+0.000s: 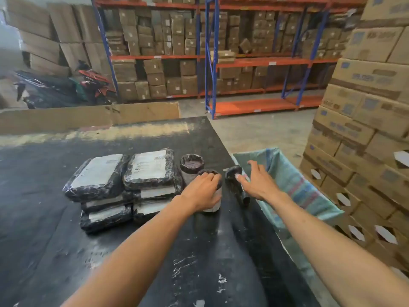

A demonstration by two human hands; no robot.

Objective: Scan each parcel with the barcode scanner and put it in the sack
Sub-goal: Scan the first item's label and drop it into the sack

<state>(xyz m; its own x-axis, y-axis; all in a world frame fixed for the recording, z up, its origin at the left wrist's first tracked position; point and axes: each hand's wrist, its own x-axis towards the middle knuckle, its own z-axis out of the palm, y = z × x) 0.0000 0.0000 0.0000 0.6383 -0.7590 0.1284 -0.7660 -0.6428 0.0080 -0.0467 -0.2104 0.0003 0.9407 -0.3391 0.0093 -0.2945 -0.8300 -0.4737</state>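
Observation:
Two upright cylindrical parcels in black wrap stand on the black table (66,218). My left hand (202,188) curls over the top of the nearer cylinder (213,203); the farther cylinder (191,164) stands free behind it. The black barcode scanner (238,189) lies on the table near the right edge. My right hand (260,181) is spread just above its head, thumb touching it, fingers straight. Two stacks of flat black-wrapped parcels with white labels (99,173) (152,169) sit to the left. The green woven sack (298,187) hangs open past the table's right edge.
Stacked cardboard cartons (365,129) rise close on the right, beyond the sack. Blue-and-orange racking (254,60) full of boxes fills the back. A flattened cardboard sheet (88,117) leans at the table's far edge; a covered motorbike (66,89) stands at back left.

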